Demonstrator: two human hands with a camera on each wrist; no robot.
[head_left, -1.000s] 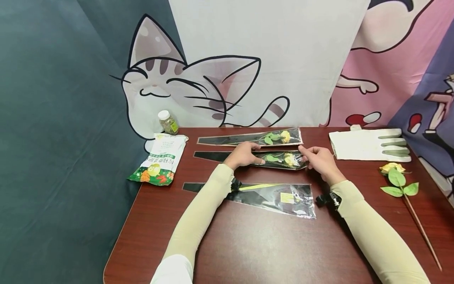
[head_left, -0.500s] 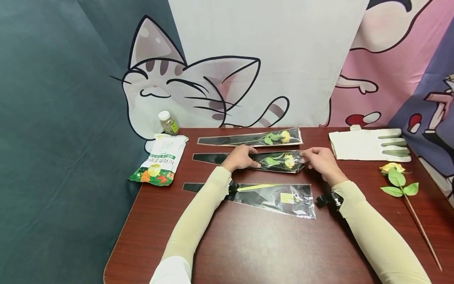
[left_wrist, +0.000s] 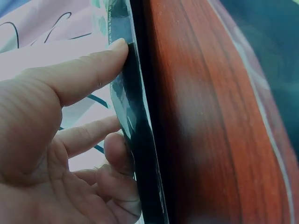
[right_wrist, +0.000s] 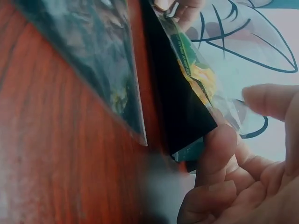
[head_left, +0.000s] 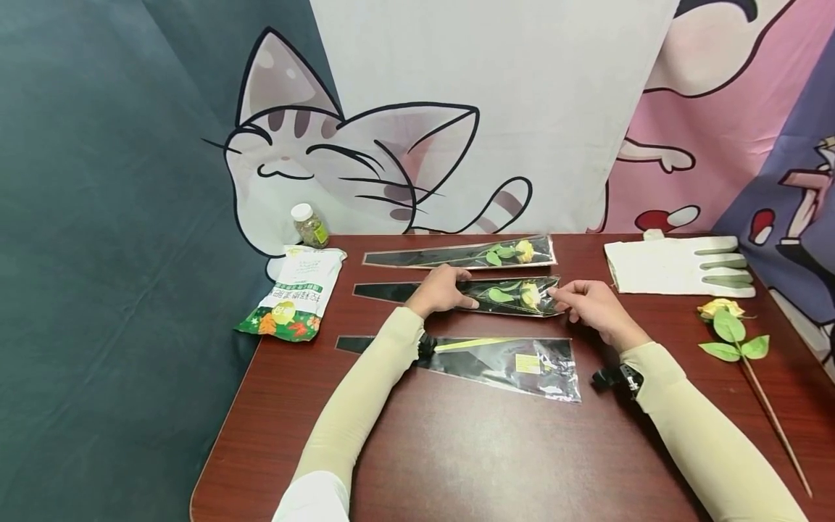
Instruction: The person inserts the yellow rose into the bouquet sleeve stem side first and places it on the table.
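Yellow rose point(head_left: 530, 296), in a black-and-clear sleeve point(head_left: 502, 307), right of frame centre on the surface point(head_left: 470, 457). Hands apart: your left hand point(head_left: 438, 291) grips the sleeve midway, probably as an anchor; your right hand point(head_left: 592, 307) pinches its wide end, probably to control that edge.

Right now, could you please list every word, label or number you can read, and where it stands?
None reads with certainty.
Bag: Chinese characters, too small.
Jar: yellow-green label, too small.
Nearest sleeve: yellow label, too small.
Middle flower sleeve: edge print, blurred in both wrist views.
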